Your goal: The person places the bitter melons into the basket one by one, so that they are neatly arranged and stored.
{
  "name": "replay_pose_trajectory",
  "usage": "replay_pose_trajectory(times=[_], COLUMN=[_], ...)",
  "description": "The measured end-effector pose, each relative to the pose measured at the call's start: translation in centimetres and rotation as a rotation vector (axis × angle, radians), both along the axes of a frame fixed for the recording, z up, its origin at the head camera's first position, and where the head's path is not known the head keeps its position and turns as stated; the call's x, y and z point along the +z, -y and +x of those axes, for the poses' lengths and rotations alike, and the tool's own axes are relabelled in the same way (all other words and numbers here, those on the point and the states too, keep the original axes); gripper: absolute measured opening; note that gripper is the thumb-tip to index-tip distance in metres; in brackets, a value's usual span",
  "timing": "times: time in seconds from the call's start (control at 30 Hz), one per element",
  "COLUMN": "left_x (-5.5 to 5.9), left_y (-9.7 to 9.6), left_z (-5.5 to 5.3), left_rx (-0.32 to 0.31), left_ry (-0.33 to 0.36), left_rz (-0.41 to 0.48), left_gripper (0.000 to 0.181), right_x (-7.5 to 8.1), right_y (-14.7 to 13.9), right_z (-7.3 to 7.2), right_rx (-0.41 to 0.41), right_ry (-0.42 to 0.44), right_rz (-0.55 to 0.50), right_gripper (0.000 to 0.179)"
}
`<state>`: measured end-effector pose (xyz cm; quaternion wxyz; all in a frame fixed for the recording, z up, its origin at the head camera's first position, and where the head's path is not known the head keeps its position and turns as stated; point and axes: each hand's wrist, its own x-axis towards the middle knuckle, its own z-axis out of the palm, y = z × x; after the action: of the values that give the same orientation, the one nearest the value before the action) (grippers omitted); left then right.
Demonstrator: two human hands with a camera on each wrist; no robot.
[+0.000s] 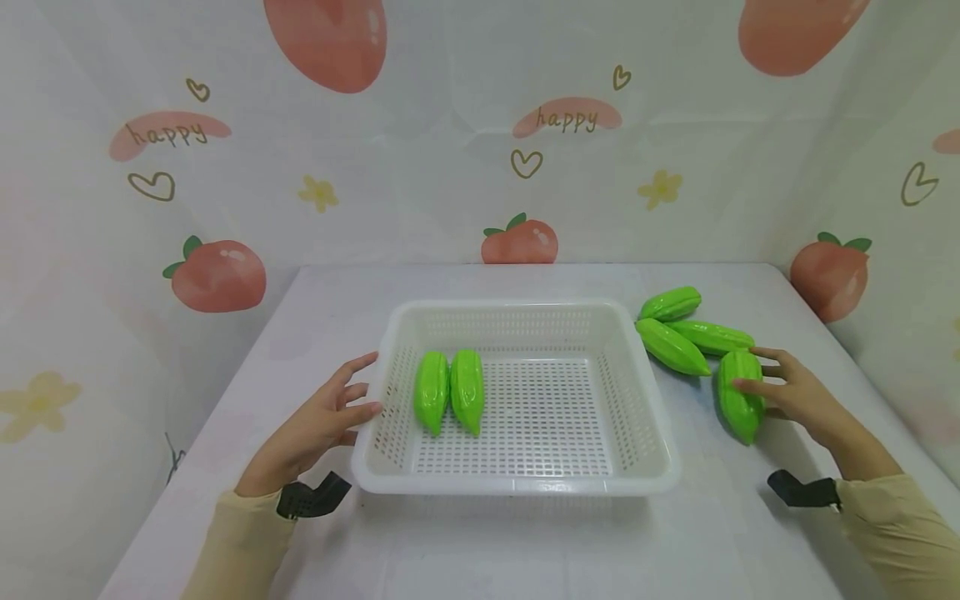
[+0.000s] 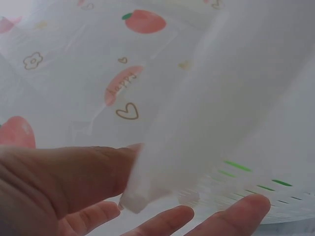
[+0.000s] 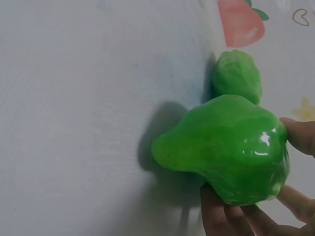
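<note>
A white perforated plastic basket (image 1: 517, 485) stands mid-table with two glossy green ridged gourds, pointed at one end, side by side in its left part; one is this gourd (image 1: 467, 390). At the basket's left side is my left hand (image 1: 318, 425), fingers spread and loosely extended beside the wall; firm contact cannot be made out. In the left wrist view the rim partly covers the thumb (image 2: 83, 172). My right hand (image 1: 802, 396) grips another green gourd (image 1: 741, 400) right of the basket, thumb on one side and fingers on the other (image 3: 231, 152).
Behind the held gourd, three more lie together: one gourd (image 1: 671, 303) at the back, a second gourd (image 1: 712, 337) and a third gourd (image 1: 672, 347) close to the basket's right rim. A patterned cloth (image 1: 442, 167) hangs behind the white table (image 1: 480, 550).
</note>
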<state>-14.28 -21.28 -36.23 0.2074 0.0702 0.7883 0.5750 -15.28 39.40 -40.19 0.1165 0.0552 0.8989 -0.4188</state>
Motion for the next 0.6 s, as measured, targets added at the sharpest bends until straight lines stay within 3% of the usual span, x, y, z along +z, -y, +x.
replay_pose_trajectory(times=[0.3,0.6], left_x=[-0.1,-0.1], left_y=[0.1,0.2], left_z=[-0.1,-0.2], left_rx=[0.005,-0.007], left_ry=[0.005,0.021], left_rz=[-0.001,0.021], left_gripper=[0.084,0.083], right_x=[1.3,4.2], right_y=[0.1,1.2], right_z=[-0.3,-1.0], right_rx=[-0.059,-0.104], right_ry=[-0.156,-0.261], right_rz=[-0.067,-0.091], right_gripper=[0.081,0.077])
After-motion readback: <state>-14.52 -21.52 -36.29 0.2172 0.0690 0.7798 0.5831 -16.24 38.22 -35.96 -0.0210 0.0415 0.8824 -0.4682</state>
